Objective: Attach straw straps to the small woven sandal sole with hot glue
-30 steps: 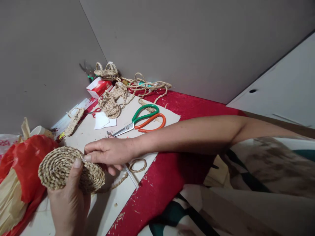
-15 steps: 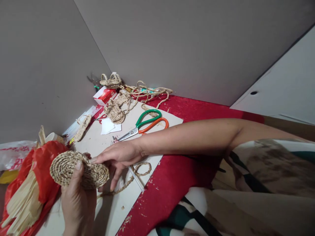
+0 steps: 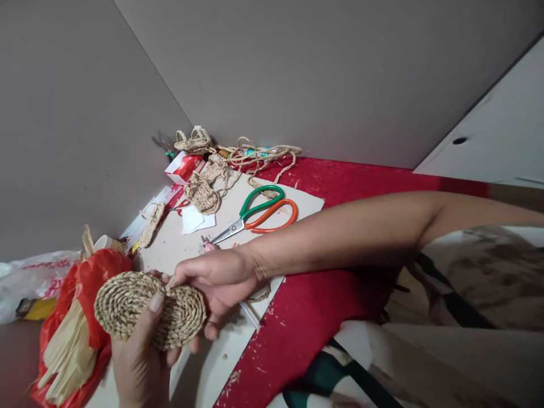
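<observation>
A figure-eight piece of coiled, braided straw point(image 3: 125, 300) is held up over the board. My left hand point(image 3: 142, 357) grips it from below, its thumb pressed on the front near the narrow waist. From the right, my right hand point(image 3: 221, 283) has its thumb at the piece's upper edge by the notch between the two coils, with its fingers behind and under the right coil. Just past my right wrist, green-and-orange-handled scissors point(image 3: 244, 222) lie on the board. A strand of braided cord point(image 3: 263, 294) shows partly beneath my right hand.
The pale board point(image 3: 170, 255) rests on a red cloth point(image 3: 255, 362) sprinkled with straw bits. At the left is a red plastic bag point(image 3: 106, 266) with dry husk strips point(image 3: 70, 351). Braided straw pieces point(image 3: 203, 192), a red-and-white box point(image 3: 185, 167) and loose cord lie near the grey walls.
My right hand has closed in around the right coil, and its fingers have moved behind it. The braided piece has shifted slightly right and down in view; the cord is now mostly hidden.
</observation>
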A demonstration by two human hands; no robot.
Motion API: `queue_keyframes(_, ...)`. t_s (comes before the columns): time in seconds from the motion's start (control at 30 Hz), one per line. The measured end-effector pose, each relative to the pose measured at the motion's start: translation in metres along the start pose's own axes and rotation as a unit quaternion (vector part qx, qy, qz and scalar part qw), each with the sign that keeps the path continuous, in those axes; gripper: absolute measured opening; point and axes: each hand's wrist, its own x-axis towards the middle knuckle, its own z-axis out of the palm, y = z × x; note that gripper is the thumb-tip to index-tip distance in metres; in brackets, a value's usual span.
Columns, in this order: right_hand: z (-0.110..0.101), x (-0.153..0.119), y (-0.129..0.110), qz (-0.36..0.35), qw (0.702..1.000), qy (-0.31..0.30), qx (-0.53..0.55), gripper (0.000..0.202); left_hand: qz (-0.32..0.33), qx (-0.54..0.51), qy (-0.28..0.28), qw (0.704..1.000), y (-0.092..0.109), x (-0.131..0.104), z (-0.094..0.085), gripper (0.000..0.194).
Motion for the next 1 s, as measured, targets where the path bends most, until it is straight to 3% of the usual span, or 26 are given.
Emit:
queue_keyframes(0.2, 0.002, 0.0, 0.002, -0.013, 1.0, 0.004, -0.005, 0.048, -0.008, -0.004, -0.006, 1.0, 0.001, -0.001, 0.001, 0.047)
queue_keyframes(0.37, 0.006, -0.007, -0.008, -0.119, 0.988, 0.072, -0.072, 0.035, 0.069, -0.07, -0.093, 0.991, 0.018, 0.01, -0.001, 0.046)
queue_keyframes(0.43, 0.008, -0.012, -0.013, -0.161, 0.976, 0.102, -0.103, 0.036, 0.111, -0.083, -0.069, 0.988, 0.024, 0.014, 0.001, 0.038)
queue_keyframes(0.5, 0.011, -0.015, -0.018, -0.191, 0.966, 0.126, -0.118, 0.038, 0.175, -0.07, -0.007, 0.982, 0.026, 0.015, 0.004, 0.031)
queue_keyframes(0.57, 0.013, -0.018, -0.021, -0.208, 0.959, 0.148, -0.123, 0.04, 0.251, -0.041, 0.057, 0.965, 0.023, 0.013, 0.008, 0.031)
queue_keyframes(0.63, 0.015, -0.018, -0.021, -0.213, 0.954, 0.172, -0.123, 0.041, 0.286, -0.012, 0.092, 0.954, 0.019, 0.01, 0.011, 0.032)
queue_keyframes(0.83, 0.016, -0.012, -0.011, -0.224, 0.938, 0.216, -0.151, 0.036, 0.191, 0.063, 0.058, 0.978, 0.004, 0.002, 0.01, 0.045)
queue_keyframes(0.9, 0.019, -0.012, -0.007, -0.244, 0.91, 0.252, -0.22, 0.034, 0.173, 0.061, 0.038, 0.982, 0.001, 0.003, 0.006, 0.045)
queue_keyframes(1.0, 0.027, -0.014, 0.0, -0.243, 0.837, 0.328, -0.365, 0.04, 0.158, 0.058, 0.009, 0.986, -0.003, 0.006, 0.003, 0.047)
